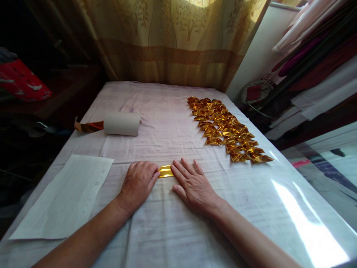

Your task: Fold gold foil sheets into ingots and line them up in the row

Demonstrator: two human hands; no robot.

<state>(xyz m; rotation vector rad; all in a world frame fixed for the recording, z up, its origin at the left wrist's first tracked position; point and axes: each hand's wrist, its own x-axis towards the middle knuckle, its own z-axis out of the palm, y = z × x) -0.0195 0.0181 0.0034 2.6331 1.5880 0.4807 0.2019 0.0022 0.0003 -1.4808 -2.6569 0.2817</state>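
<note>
Gold foil strip (166,171), left fingers (154,178) pinching one end, right fingers (182,170) spread on the other, open tablecloth (164,128) to far edge (164,86)

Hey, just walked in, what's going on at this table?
A person has both hands on a shiny gold strip lying on the cloth-covered table. The left hand is curled at one end, and the right hand lies spread out with its fingertips at the other. Many folded gold pieces sit in rows toward the far right. On the left are a pale cylinder and, nearer the person, a sheet of paper.
</note>
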